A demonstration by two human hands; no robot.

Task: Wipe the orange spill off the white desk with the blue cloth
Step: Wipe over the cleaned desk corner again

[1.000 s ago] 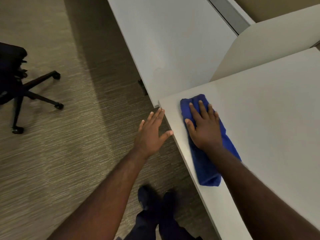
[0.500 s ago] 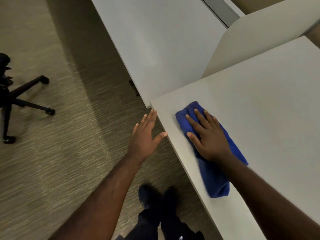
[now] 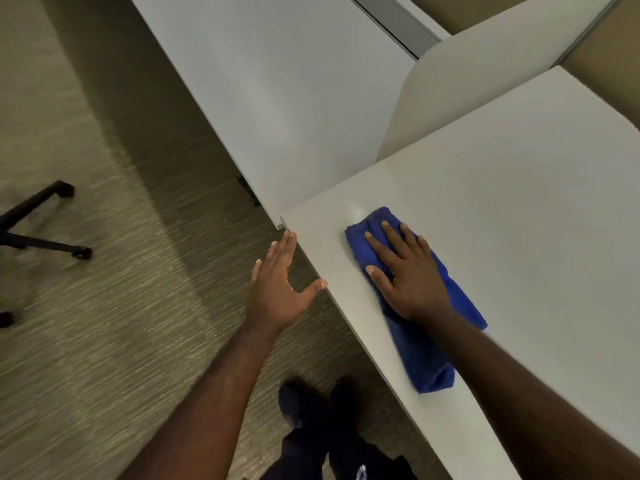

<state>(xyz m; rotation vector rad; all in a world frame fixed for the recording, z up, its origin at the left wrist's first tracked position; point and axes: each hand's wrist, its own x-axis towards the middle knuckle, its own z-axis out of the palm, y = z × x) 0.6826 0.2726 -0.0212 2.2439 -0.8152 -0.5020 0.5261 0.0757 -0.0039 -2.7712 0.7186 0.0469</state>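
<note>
My right hand [image 3: 408, 271] presses flat, fingers spread, on the blue cloth [image 3: 433, 341] near the white desk [image 3: 519, 220] corner; its long axis runs near-to-far. My left hand [image 3: 277, 292] hovers open off the edge. No orange spill visible.

No words, labels, brand names or numbers readable anywhere here; a small white mark shows on the dark trousers [image 3: 362, 472] at the bottom edge, too blurred to make out.

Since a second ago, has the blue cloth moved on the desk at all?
Yes. The blue cloth, under the right hand, has slid away from the desk's near left corner, further in from the front edge.
</note>
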